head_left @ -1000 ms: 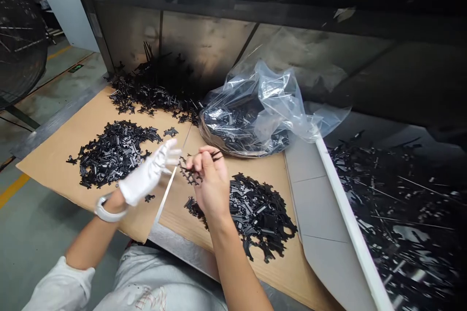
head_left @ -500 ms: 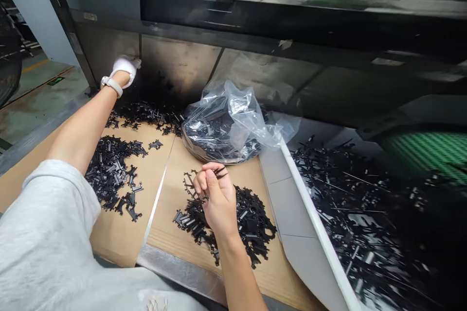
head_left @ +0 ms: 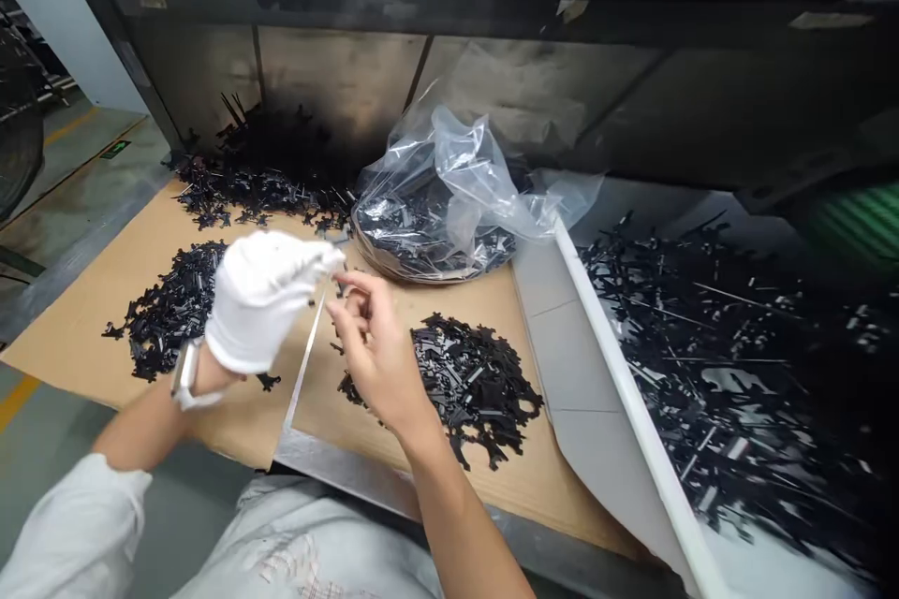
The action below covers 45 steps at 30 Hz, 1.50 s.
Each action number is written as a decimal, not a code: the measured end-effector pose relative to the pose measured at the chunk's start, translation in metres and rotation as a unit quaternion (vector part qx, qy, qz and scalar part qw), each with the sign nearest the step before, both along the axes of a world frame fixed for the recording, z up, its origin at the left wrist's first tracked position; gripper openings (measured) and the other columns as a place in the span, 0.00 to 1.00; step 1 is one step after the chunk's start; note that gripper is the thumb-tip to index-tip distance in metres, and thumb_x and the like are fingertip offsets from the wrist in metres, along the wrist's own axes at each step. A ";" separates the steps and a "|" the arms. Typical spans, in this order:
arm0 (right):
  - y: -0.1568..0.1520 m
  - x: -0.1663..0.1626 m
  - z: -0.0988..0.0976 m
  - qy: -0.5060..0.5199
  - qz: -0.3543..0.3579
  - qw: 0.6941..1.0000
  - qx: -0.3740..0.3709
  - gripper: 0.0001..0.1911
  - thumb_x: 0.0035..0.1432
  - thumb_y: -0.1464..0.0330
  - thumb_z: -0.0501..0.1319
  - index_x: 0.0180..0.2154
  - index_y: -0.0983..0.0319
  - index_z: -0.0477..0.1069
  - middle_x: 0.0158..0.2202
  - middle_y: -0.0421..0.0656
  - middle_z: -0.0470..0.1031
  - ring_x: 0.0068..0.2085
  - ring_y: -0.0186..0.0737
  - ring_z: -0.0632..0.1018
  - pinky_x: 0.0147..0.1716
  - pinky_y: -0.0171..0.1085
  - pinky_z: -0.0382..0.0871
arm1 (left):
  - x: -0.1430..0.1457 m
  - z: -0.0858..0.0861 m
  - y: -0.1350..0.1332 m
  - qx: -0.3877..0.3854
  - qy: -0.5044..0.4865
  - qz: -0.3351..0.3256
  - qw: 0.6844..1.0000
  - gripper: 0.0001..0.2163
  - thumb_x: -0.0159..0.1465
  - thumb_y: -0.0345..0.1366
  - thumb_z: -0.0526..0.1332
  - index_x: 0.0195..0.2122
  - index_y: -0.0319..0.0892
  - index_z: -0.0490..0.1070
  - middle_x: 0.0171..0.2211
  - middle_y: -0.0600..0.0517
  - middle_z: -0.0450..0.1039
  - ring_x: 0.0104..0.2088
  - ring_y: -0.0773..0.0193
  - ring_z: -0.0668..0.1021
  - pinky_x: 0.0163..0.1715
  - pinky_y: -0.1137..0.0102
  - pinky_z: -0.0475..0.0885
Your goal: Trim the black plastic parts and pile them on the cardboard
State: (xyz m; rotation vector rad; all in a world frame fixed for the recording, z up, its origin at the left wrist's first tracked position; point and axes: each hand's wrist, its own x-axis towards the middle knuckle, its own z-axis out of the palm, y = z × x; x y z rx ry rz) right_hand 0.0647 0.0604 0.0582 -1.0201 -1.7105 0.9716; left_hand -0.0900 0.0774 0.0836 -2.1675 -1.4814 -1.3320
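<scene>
My left hand (head_left: 263, 299), in a white glove with a watch at the wrist, is raised above the cardboard sheet (head_left: 84, 328), its fingertips pinched together and pointing right. My bare right hand (head_left: 375, 351) meets it fingertip to fingertip, its fingers curled round a small black plastic part (head_left: 339, 288) that is mostly hidden between the two hands. Below the right hand lies a pile of black plastic parts (head_left: 470, 384). A second such pile (head_left: 165, 309) lies left of the gloved hand.
A larger heap of black parts (head_left: 259, 173) sits at the back against the metal wall. A clear plastic bag (head_left: 456, 206) holds more parts. On the right, a white-rimmed tray (head_left: 618, 374) is full of black parts. A fan (head_left: 18, 145) stands far left.
My left hand has come back from the far heap at the wall and now meets my right hand over the cardboard. The right hand has lifted slightly. The camera has tilted down.
</scene>
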 end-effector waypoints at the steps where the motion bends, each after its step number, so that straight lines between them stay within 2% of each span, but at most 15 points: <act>1: -0.002 -0.002 0.000 -0.028 0.004 0.999 0.019 0.11 0.63 0.69 0.53 0.47 0.59 0.66 0.29 0.40 0.68 0.32 0.39 0.67 0.36 0.39 0.60 | 0.007 -0.011 -0.016 -0.013 -0.025 -0.015 0.999 0.08 0.64 0.37 0.61 0.41 0.43 0.79 0.35 0.51 0.81 0.35 0.64 0.80 0.41 0.67 0.73; 5: -0.008 -0.003 -0.003 -0.079 -0.001 0.995 0.061 0.08 0.62 0.73 0.52 0.37 0.59 0.69 0.28 0.41 0.73 0.31 0.41 0.68 0.39 0.41 0.58 | 0.017 -0.025 -0.049 -0.111 -0.188 -0.046 0.975 0.08 0.63 0.38 0.62 0.42 0.44 0.77 0.38 0.51 0.80 0.38 0.63 0.80 0.42 0.69 0.75; 9: -0.012 0.000 -0.006 -0.044 0.013 0.997 0.065 0.05 0.63 0.68 0.56 0.36 0.57 0.70 0.29 0.41 0.76 0.31 0.41 0.72 0.40 0.42 0.56 | 0.009 -0.025 -0.053 -0.209 -0.324 0.080 0.919 0.15 0.68 0.44 0.51 0.47 0.43 0.71 0.42 0.49 0.77 0.39 0.64 0.78 0.40 0.70 0.74; 14: -0.016 -0.008 -0.009 -0.062 0.069 0.987 0.130 0.06 0.63 0.70 0.56 0.34 0.58 0.71 0.30 0.40 0.78 0.27 0.36 0.70 0.37 0.42 0.54 | 0.012 -0.037 -0.048 -0.327 -0.341 0.112 0.874 0.13 0.66 0.43 0.52 0.28 0.43 0.67 0.23 0.54 0.69 0.24 0.68 0.71 0.26 0.72 0.68; 17: -0.018 -0.014 -0.010 -0.011 0.071 0.994 0.084 0.06 0.62 0.69 0.58 0.33 0.57 0.72 0.30 0.40 0.78 0.28 0.36 0.70 0.36 0.41 0.56 | 0.016 -0.036 -0.048 -0.353 -0.492 0.104 0.789 0.16 0.66 0.46 0.52 0.23 0.44 0.60 0.16 0.59 0.58 0.14 0.72 0.60 0.14 0.75 0.58; 20: -0.015 -0.021 -0.012 0.093 0.070 0.992 -0.053 0.06 0.59 0.66 0.60 0.30 0.58 0.72 0.26 0.38 0.75 0.24 0.34 0.64 0.29 0.37 0.57 | 0.010 -0.033 -0.050 -0.410 -0.608 0.035 0.679 0.19 0.66 0.50 0.50 0.23 0.44 0.55 0.13 0.62 0.47 0.10 0.75 0.50 0.08 0.78 0.47; 22: -0.010 -0.028 -0.016 0.159 0.053 0.978 -0.125 0.07 0.56 0.63 0.62 0.28 0.58 0.69 0.25 0.37 0.72 0.22 0.32 0.61 0.24 0.35 0.55 | 0.000 -0.035 -0.051 -0.424 -0.629 -0.001 0.652 0.17 0.65 0.48 0.53 0.24 0.44 0.56 0.13 0.63 0.46 0.09 0.77 0.49 0.07 0.80 0.46; 27: -0.002 -0.047 -0.028 0.177 0.054 0.970 -0.156 0.08 0.54 0.64 0.62 0.27 0.60 0.69 0.19 0.33 0.60 0.21 0.30 0.56 0.21 0.34 0.50 | -0.028 -0.050 -0.049 -0.381 -0.579 0.090 0.715 0.17 0.58 0.51 0.61 0.27 0.42 0.60 0.18 0.60 0.62 0.12 0.77 0.60 0.09 0.81 0.54; 29: -0.002 -0.054 -0.031 0.165 0.073 0.972 -0.153 0.08 0.54 0.64 0.63 0.27 0.61 0.70 0.17 0.32 0.55 0.20 0.29 0.53 0.21 0.34 0.48 | -0.038 -0.055 -0.050 -0.360 -0.568 0.124 0.729 0.18 0.59 0.52 0.60 0.27 0.43 0.60 0.18 0.60 0.62 0.12 0.76 0.61 0.10 0.80 0.55; 31: -0.001 -0.061 -0.033 0.156 0.088 0.973 -0.145 0.09 0.54 0.63 0.63 0.27 0.61 0.70 0.17 0.31 0.53 0.20 0.28 0.53 0.22 0.34 0.48 | -0.047 -0.059 -0.052 -0.344 -0.501 0.169 0.776 0.18 0.62 0.52 0.54 0.26 0.43 0.60 0.16 0.60 0.61 0.13 0.74 0.62 0.11 0.78 0.56; 33: 0.001 -0.069 -0.037 0.152 0.095 0.974 -0.138 0.10 0.55 0.61 0.63 0.27 0.60 0.70 0.17 0.31 0.53 0.21 0.28 0.53 0.23 0.34 0.49 | -0.055 -0.064 -0.053 -0.330 -0.405 0.204 0.828 0.16 0.64 0.49 0.53 0.28 0.42 0.65 0.19 0.56 0.66 0.17 0.70 0.68 0.17 0.76 0.64; 35: 0.005 -0.076 -0.043 0.152 0.092 0.975 -0.136 0.11 0.55 0.60 0.63 0.28 0.60 0.69 0.18 0.31 0.53 0.21 0.28 0.53 0.23 0.34 0.50 | -0.060 -0.071 -0.053 -0.323 -0.339 0.206 0.859 0.13 0.65 0.44 0.53 0.34 0.42 0.71 0.29 0.51 0.75 0.28 0.66 0.76 0.30 0.73 0.72; 39: 0.012 -0.086 -0.054 0.155 0.085 0.973 -0.146 0.13 0.56 0.58 0.61 0.29 0.60 0.67 0.19 0.31 0.51 0.21 0.29 0.54 0.21 0.33 0.50 | -0.060 -0.082 -0.050 -0.319 -0.303 0.179 0.880 0.16 0.67 0.39 0.50 0.50 0.41 0.71 0.50 0.45 0.75 0.50 0.61 0.76 0.53 0.66 0.69; 43: 0.016 -0.080 -0.057 0.154 0.066 0.975 -0.145 0.13 0.56 0.57 0.60 0.29 0.60 0.66 0.20 0.32 0.54 0.21 0.29 0.55 0.21 0.33 0.50 | -0.058 -0.075 -0.054 -0.285 -0.168 0.242 0.912 0.20 0.69 0.40 0.47 0.56 0.40 0.69 0.55 0.44 0.71 0.55 0.57 0.72 0.59 0.62 0.64; 45: 0.019 -0.075 -0.056 0.153 0.056 0.976 -0.144 0.12 0.56 0.58 0.60 0.29 0.59 0.66 0.21 0.32 0.55 0.22 0.29 0.56 0.20 0.33 0.50 | -0.058 -0.066 -0.059 -0.276 -0.084 0.301 0.909 0.19 0.69 0.42 0.48 0.55 0.42 0.71 0.58 0.44 0.68 0.56 0.51 0.71 0.58 0.58 0.63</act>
